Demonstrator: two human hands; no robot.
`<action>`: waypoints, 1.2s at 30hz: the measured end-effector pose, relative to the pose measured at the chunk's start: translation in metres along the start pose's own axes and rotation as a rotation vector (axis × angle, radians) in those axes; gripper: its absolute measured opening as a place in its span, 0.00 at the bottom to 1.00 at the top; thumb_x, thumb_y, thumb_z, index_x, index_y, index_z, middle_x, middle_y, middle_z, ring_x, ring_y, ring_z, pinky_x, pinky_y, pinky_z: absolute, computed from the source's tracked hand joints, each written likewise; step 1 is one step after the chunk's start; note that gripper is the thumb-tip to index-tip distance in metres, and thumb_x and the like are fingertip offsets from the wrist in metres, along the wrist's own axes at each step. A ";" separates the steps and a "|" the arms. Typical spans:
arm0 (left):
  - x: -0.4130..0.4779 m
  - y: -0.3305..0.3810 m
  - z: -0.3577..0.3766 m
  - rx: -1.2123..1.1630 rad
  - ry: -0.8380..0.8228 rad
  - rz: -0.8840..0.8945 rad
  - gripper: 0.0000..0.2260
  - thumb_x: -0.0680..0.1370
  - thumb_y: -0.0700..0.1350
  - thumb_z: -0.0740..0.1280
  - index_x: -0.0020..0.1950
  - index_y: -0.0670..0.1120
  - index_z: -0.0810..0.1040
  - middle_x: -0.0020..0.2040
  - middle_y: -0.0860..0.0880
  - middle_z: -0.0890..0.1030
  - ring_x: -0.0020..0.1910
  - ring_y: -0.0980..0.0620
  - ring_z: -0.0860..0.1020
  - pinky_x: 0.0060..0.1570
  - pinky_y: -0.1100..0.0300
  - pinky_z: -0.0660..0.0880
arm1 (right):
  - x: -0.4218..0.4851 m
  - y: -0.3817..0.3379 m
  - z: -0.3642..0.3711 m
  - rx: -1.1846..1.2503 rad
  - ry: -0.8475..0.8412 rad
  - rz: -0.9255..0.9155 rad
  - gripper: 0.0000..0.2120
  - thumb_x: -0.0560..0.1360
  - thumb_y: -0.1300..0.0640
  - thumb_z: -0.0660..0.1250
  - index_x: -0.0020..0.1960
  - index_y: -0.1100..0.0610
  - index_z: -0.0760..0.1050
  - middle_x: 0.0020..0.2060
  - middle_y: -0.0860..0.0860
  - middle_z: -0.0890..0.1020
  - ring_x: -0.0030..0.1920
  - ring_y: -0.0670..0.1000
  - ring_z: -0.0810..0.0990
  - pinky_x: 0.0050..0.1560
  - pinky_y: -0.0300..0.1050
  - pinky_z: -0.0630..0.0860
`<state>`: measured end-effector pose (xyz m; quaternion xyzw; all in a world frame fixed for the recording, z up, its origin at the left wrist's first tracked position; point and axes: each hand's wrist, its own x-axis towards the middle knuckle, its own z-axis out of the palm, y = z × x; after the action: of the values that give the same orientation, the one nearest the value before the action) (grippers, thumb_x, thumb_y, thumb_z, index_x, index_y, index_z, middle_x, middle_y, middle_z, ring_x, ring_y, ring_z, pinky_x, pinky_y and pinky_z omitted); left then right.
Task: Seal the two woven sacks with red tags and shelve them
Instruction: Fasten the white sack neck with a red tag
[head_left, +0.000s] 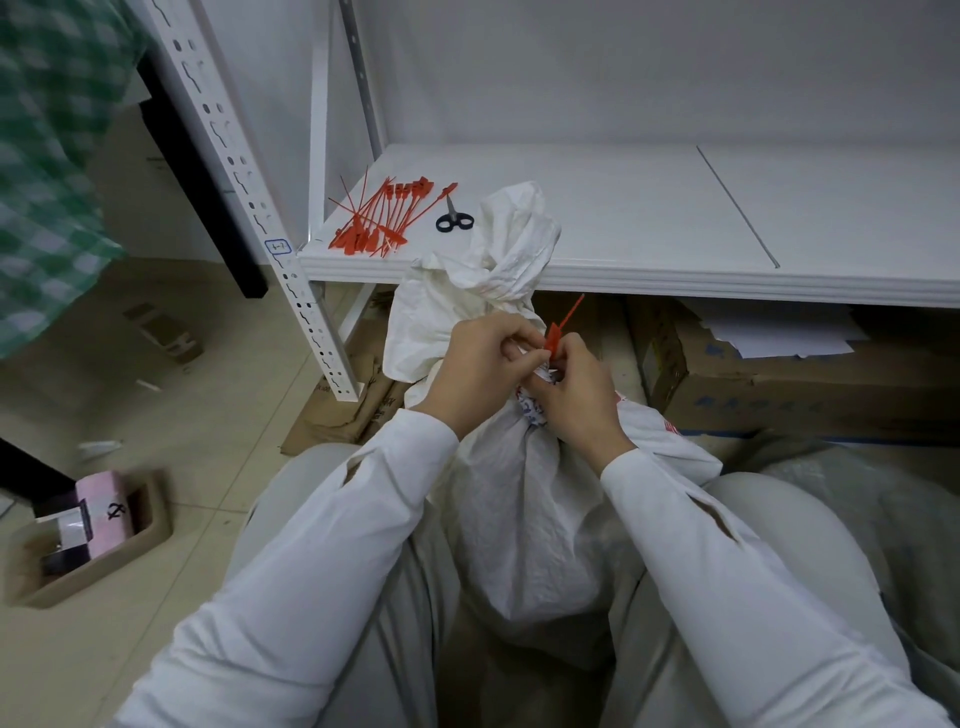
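Figure: sealing of the first sack, head view. A white woven plastic sack (524, 519) stands on the floor between the person's knees, in front of the white metal shelf board (623, 208). Its neck is gathered and twisted, and the loose mouth rises above the hands to the shelf edge.

The left hand (483, 364) and right hand (576, 395) meet at the neck with fingers curled. Between them they pinch a red plastic seal tag (552, 340), whose thin tail points up and to the right. It cannot be told which fingers hold the strap and which hold the fabric, nor whether the strap is already threaded through its head.

Progress is judged to be early:
- The first sack is being tagged, and its seal is not visibly drawn tight.
- No sack lies on the shelf.
- A pale crumpled bundle (857, 499) beside the right knee may be the second sack, but this cannot be confirmed, and no tag shows on it.

Remaining work, on this reading: tighten this tag, seal the second sack, then lift both onto the shelf.

A loose pile of spare red tags (379, 218) lies at the shelf's left end, with black-handled scissors (454, 218) just beside it.
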<state>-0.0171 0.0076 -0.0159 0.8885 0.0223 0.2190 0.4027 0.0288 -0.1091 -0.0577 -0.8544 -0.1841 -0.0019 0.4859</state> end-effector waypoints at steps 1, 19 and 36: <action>0.000 0.000 0.001 -0.014 -0.002 -0.016 0.06 0.72 0.39 0.74 0.48 0.44 0.83 0.43 0.50 0.83 0.40 0.60 0.79 0.43 0.73 0.73 | 0.000 0.001 0.000 0.004 -0.002 0.001 0.13 0.75 0.51 0.70 0.46 0.55 0.67 0.35 0.43 0.73 0.35 0.41 0.71 0.31 0.36 0.62; -0.002 -0.006 0.013 0.124 -0.120 -0.026 0.05 0.73 0.41 0.72 0.41 0.41 0.79 0.35 0.51 0.79 0.36 0.53 0.77 0.40 0.63 0.73 | 0.008 0.007 -0.002 0.042 -0.150 0.085 0.20 0.67 0.53 0.77 0.52 0.57 0.71 0.43 0.50 0.80 0.43 0.48 0.79 0.43 0.44 0.76; -0.005 -0.007 0.018 0.143 -0.105 -0.102 0.06 0.74 0.43 0.71 0.38 0.43 0.82 0.32 0.48 0.81 0.35 0.52 0.78 0.41 0.59 0.73 | 0.015 0.007 -0.016 0.384 -0.302 0.223 0.16 0.68 0.73 0.65 0.47 0.55 0.80 0.42 0.54 0.85 0.48 0.52 0.84 0.53 0.46 0.80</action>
<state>-0.0128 -0.0015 -0.0331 0.9228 0.0620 0.1494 0.3495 0.0477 -0.1208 -0.0523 -0.7521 -0.1563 0.2139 0.6034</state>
